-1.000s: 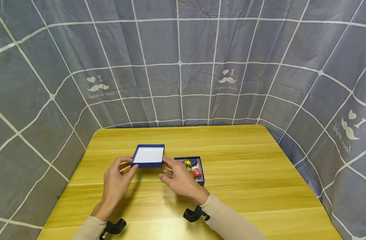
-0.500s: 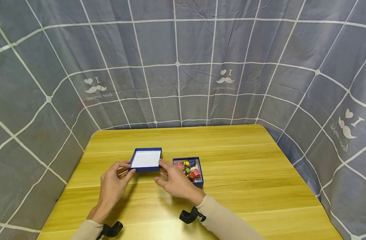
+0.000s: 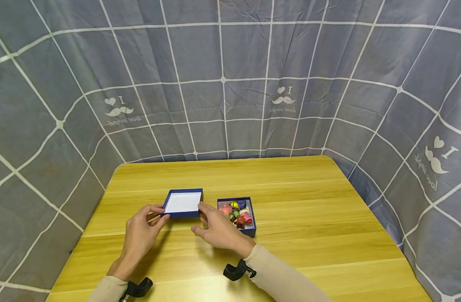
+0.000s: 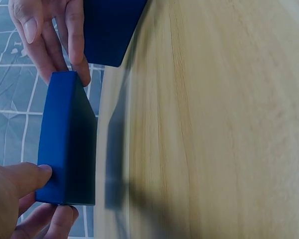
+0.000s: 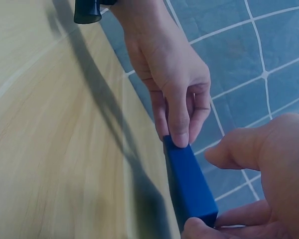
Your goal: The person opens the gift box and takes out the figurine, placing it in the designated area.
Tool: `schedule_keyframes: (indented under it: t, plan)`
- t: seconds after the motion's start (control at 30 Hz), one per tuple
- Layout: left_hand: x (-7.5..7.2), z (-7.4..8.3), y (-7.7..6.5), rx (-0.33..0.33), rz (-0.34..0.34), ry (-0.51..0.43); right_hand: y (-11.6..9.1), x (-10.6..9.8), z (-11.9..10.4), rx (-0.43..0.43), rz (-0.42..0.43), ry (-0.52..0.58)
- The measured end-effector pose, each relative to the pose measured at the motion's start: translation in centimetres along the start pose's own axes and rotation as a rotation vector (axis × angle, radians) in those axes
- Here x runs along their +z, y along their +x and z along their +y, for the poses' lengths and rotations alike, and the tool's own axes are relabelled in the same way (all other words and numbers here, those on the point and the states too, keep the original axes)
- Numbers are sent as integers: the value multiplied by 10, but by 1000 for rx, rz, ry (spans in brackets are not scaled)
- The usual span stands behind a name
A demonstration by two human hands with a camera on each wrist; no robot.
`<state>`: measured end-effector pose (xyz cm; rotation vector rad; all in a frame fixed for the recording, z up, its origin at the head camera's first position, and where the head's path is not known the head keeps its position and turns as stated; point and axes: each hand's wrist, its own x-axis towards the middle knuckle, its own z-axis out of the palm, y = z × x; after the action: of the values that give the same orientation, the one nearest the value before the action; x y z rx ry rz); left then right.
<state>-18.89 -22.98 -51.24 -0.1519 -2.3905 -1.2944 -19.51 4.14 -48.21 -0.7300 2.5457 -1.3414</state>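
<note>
A shallow blue box lid (image 3: 183, 202), white inside and facing up, is raised at the left-middle of the table. My left hand (image 3: 140, 233) pinches its near left corner, thumb on the front wall and fingers at the side. My right hand (image 3: 223, 230) touches the lid's right side with its fingertips; in the right wrist view its thumb (image 5: 229, 149) stands off the blue wall. Just right of the lid, partly behind my right hand, sits a blue open box (image 3: 254, 218) holding several small colourful toy figures (image 3: 238, 213).
The wood-grain table (image 3: 310, 235) stretches away on both sides of the boxes. A grey curtain (image 3: 249, 100) with white grid lines hangs around its back and sides. Each wrist carries a black mount (image 3: 236, 270).
Both hands have brought the lid slightly lower and toward me. More of the toy figures shows beside my right hand. The open box has stayed in place.
</note>
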Motion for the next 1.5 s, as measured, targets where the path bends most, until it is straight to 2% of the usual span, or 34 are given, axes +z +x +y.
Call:
schedule_keyframes:
  t: [0.13,0.17,0.3,0.53,0.73,1.0,1.27,1.5]
  plan:
    - [1,0,0,-30,-12,14,2,0,-2,9,-8,-12]
    - [0,7,0,-60,-26,47,2,0,-2,12,-5,-18]
    - [-1,13,0,-116,-53,72,2,0,-3,18,-10,-37]
    - [-1,13,0,-163,-92,87,5,0,-3,18,-19,-69]
    - [-1,13,-1,-160,-95,93,6,1,-3,26,-20,-96]
    - [1,12,-2,-153,-116,119,8,-1,-6,84,-50,-46]
    - [2,9,-4,-109,-130,160,8,-2,-8,122,-56,-56]
    - [4,8,-6,-117,-161,196,9,-3,-9,134,-66,-27]
